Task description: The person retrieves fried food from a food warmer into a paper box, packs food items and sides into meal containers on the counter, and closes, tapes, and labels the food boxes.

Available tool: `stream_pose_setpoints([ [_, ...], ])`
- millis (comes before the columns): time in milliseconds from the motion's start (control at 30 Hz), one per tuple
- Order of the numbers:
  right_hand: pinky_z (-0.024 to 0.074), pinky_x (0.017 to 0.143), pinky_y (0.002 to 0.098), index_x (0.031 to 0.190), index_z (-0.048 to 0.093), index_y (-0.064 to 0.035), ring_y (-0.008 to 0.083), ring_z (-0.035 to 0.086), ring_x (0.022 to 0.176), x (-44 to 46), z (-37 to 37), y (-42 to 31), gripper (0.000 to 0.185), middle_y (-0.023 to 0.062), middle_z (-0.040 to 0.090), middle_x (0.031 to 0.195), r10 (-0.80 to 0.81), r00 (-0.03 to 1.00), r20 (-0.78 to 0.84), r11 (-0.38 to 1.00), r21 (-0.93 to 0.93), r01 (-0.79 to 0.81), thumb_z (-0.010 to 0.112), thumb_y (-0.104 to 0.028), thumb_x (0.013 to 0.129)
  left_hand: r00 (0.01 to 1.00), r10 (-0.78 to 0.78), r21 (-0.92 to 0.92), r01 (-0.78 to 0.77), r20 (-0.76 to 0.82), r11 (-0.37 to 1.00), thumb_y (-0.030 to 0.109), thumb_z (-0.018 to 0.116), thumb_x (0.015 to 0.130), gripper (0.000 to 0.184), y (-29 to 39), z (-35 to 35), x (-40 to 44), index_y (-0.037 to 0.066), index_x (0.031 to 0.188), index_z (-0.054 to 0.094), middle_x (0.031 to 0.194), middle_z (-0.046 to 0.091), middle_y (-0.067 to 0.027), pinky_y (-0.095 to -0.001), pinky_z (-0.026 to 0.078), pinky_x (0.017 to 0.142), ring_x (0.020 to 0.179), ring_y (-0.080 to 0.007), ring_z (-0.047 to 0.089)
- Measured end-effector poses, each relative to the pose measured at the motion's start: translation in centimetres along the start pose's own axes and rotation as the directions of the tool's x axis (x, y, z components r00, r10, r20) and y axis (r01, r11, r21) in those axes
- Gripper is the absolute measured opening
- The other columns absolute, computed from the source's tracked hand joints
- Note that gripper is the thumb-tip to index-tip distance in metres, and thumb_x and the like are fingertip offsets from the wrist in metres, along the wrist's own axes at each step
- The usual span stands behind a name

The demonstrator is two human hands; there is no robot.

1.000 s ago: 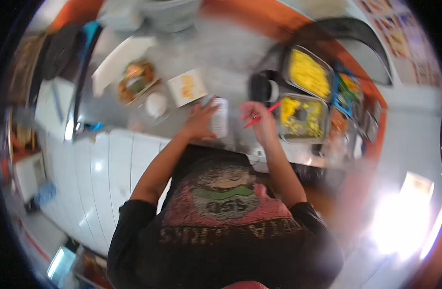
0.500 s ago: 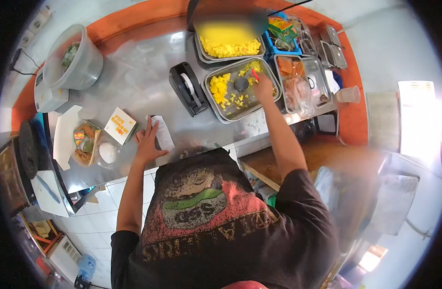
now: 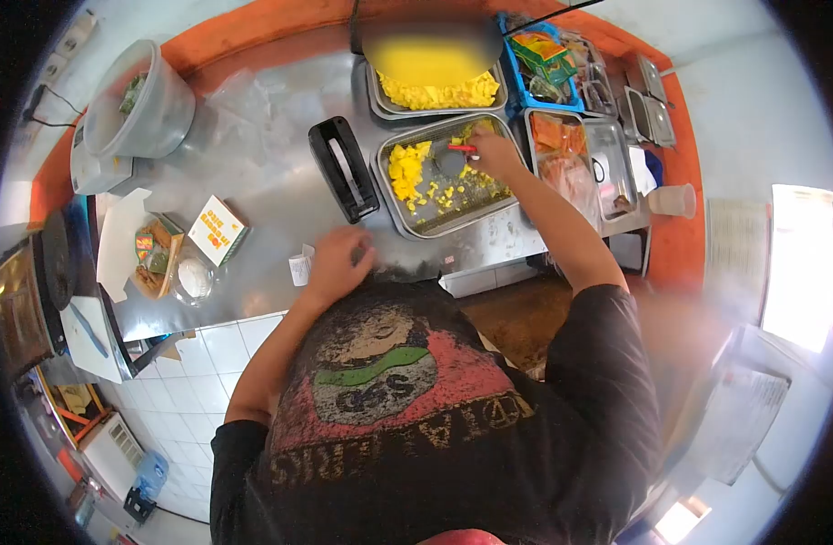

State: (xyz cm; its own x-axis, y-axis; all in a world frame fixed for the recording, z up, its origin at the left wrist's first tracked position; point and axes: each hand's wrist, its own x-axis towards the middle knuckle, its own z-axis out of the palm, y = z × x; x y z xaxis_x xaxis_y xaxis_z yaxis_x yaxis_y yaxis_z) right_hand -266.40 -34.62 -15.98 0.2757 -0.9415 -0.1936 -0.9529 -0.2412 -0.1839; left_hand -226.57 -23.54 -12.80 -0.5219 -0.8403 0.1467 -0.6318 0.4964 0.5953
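Observation:
My right hand [image 3: 495,154] is over a metal tray [image 3: 385,195], its fingers closed on a slim red object [image 3: 462,147] whose kind I cannot make out. Yellow chunks [image 3: 407,170] lie along the tray's left side, with crumbs scattered across it, and a round grey piece [image 3: 449,163] sits just below the red object. Near the front edge of the counter is my left hand [image 3: 340,262], fingers loosely bent and apart, with nothing visible in them. The printed paper slip [image 3: 300,266] shows beside its wrist, partly hidden. A black tape dispenser [image 3: 344,170] stands between the two hands.
Left on the steel counter [image 3: 253,173] are a white box with orange print [image 3: 218,229], an open food box [image 3: 121,245] and wrapped rice [image 3: 195,277]. A clear tub [image 3: 158,100] stands behind. Another yellow-filled tray [image 3: 439,95], a blue basket [image 3: 536,102] and a plastic cup [image 3: 673,201] are right.
My left hand has moved right along the counter, off most of the paper slip, and its spread fingers have bent. My right hand stays over the tray; the red object has turned more sideways.

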Motion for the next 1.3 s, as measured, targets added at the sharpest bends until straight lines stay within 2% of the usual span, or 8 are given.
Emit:
stream_pose_setpoints([
  [67,0.0515,0.073,0.0447,0.098,0.068,-0.0119,0.0320,0.065,0.089,-0.4,-1.2,-0.7,0.024,0.0105,0.064,0.095,0.036,0.997,0.068,0.998,0.049,-0.040,0.073,-0.022,0.077,0.856,-0.197,-0.385,0.406,0.477,0.829,0.027,0.067,0.085,0.038,2.0,0.7,1.4,0.006,0.117,0.061,0.093,0.069,-0.0118,-0.0385,0.049,0.072,0.079,-0.0225,0.063],
  [200,0.0485,0.069,0.0454,0.094,0.065,-0.0073,0.0343,0.064,0.077,-2.3,-2.4,-2.5,0.021,0.0136,0.065,0.074,0.099,0.995,-0.032,0.942,0.324,-0.083,0.072,-0.023,0.082,0.933,-0.094,-0.436,0.250,0.348,0.865,0.031,0.060,0.094,0.038,2.3,4.4,2.4,0.001,0.116,0.058,0.078,0.069,-0.0113,-0.0334,0.050,0.054,0.056,-0.0197,0.060],
  [300,0.0487,0.069,0.0452,0.096,0.062,-0.0039,0.0365,0.063,0.075,-3.2,0.5,-3.5,0.024,0.0161,0.066,0.078,0.153,0.988,-0.034,0.804,0.585,-0.104,0.070,-0.023,0.085,0.787,-0.271,-0.518,0.581,0.554,0.628,0.033,0.057,0.097,0.038,3.1,4.8,4.1,-0.002,0.113,0.054,0.079,0.068,-0.0133,-0.0335,0.047,0.050,0.053,-0.0185,0.060],
  [567,0.0499,0.068,0.0499,0.101,0.058,-0.0042,0.0418,0.064,0.079,-4.6,1.8,-12.3,0.027,0.0209,0.065,0.082,0.382,0.923,-0.053,0.801,0.518,-0.302,0.063,-0.027,0.089,0.724,-0.401,-0.481,0.680,0.562,0.554,0.032,0.050,0.100,0.036,3.9,6.1,6.0,-0.003,0.096,0.049,0.068,0.065,-0.0144,-0.0351,0.043,0.040,0.040,-0.0190,0.055],
  [800,0.0504,0.061,0.0488,0.082,0.065,-0.0080,0.0379,0.065,0.071,-5.5,1.9,-14.7,0.017,0.0171,0.066,0.076,0.314,0.925,-0.216,0.916,0.327,-0.234,0.065,-0.025,0.085,0.756,-0.420,-0.463,0.645,0.501,0.609,0.030,0.051,0.097,0.034,3.4,7.3,5.9,-0.004,0.095,0.054,0.063,0.065,-0.0137,-0.0396,0.049,0.049,0.048,-0.0251,0.062],
  [1100,0.0524,0.061,0.0495,0.082,0.068,-0.0098,0.0366,0.067,0.073,-3.8,2.8,-16.2,0.017,0.0166,0.068,0.076,0.247,0.968,-0.040,0.961,0.139,-0.240,0.066,-0.026,0.080,0.918,-0.336,-0.333,0.391,0.212,0.858,0.024,0.059,0.093,0.032,1.7,10.1,5.2,-0.007,0.084,0.056,0.067,0.064,-0.0193,-0.0459,0.051,0.061,0.059,-0.0306,0.066],
  [1167,0.0521,0.063,0.0487,0.084,0.069,-0.0088,0.0376,0.067,0.074,-2.8,3.4,-15.2,0.017,0.0176,0.067,0.075,0.212,0.977,-0.022,0.962,0.183,-0.204,0.065,-0.025,0.081,0.864,-0.382,-0.381,0.491,0.328,0.784,0.025,0.058,0.090,0.034,2.0,9.3,5.5,-0.009,0.093,0.058,0.091,0.062,-0.0344,-0.0545,0.048,0.081,0.091,-0.0503,0.060],
  [1300,0.0506,0.065,0.0460,0.085,0.069,-0.0057,0.0389,0.065,0.075,-1.8,1.9,-14.2,0.019,0.0193,0.066,0.075,0.156,0.979,0.132,0.893,0.405,-0.196,0.062,-0.023,0.081,0.873,-0.380,-0.414,0.481,0.305,0.773,0.025,0.058,0.090,0.034,1.7,10.2,5.4,-0.009,0.092,0.058,0.089,0.063,-0.0340,-0.0543,0.048,0.080,0.089,-0.0500,0.061],
])
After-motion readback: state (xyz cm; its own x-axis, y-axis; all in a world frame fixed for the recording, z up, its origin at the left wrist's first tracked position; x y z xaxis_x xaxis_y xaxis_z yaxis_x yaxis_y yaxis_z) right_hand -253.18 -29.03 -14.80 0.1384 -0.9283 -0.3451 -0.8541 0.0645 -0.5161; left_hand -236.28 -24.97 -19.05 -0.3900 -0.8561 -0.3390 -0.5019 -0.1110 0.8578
